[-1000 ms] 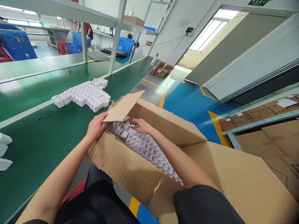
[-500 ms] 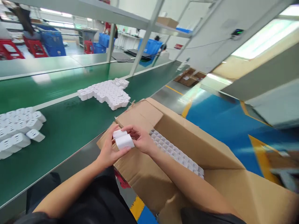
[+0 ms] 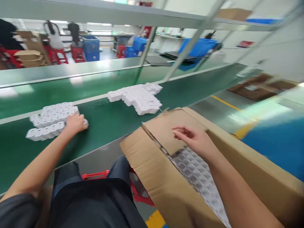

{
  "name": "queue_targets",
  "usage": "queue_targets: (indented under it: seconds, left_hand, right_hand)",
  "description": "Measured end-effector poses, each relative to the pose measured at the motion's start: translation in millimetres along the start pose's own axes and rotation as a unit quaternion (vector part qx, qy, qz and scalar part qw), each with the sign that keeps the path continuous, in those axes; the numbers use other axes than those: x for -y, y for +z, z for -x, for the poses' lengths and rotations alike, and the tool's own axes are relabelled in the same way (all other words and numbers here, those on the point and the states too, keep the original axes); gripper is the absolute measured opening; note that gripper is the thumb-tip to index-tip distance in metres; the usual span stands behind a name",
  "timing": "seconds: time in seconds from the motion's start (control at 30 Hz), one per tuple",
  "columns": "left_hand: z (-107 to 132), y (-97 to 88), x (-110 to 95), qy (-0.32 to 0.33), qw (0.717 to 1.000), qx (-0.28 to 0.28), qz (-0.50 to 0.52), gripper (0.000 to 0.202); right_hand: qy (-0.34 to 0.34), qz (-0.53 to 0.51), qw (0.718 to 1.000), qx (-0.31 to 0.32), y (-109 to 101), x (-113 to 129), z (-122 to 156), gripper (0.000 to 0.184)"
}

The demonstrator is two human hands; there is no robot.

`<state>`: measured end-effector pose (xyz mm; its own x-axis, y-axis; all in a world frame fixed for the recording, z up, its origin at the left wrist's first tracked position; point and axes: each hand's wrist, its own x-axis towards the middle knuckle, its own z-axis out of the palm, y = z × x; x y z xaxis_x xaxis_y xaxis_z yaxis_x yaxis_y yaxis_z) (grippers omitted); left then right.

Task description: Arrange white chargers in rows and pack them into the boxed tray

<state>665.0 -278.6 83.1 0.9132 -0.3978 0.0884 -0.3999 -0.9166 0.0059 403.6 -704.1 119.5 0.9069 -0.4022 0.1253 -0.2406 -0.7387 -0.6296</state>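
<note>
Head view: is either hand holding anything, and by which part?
Left hand touches a white piece; whether and where it's gripped is hidden. Right hand holds nothing.

We are in what looks like a factory workshop. Before us runs a long green worktop under a shelf, with many matching white units grouped on it, and beside it we see a carton with rows of pale pieces inside. Beyond, people sit on red stools among blue crates, and yellow lines mark the floor.
</note>
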Motion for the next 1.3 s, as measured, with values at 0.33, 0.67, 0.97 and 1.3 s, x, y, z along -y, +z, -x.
queue_targets:
  seconds: [0.33, 0.67, 0.97, 1.3]
  left_hand:
    - [-1, -5.6, -84, 0.254, 0.954, -0.115, 0.115, 0.08]
    - [-17, 22.1, -275, 0.329, 0.882, -0.036, 0.335, 0.042]
    - [-15, 51.2, -278, 0.288, 0.873, -0.121, 0.375, 0.035]
    - [-16, 56.3, -281, 0.302, 0.854, -0.15, 0.396, 0.034]
  right_hand:
    - [0.076, 0.142, 0.965, 0.206, -36, -48, 4, 0.016]
    - [0.061, 0.23, 0.951, 0.199, 43, -74, -11, 0.025]
    - [0.051, 0.284, 0.918, 0.272, 89, -130, -13, 0.034]
    - [-0.066, 0.247, 0.944, 0.209, 75, -154, -16, 0.068]
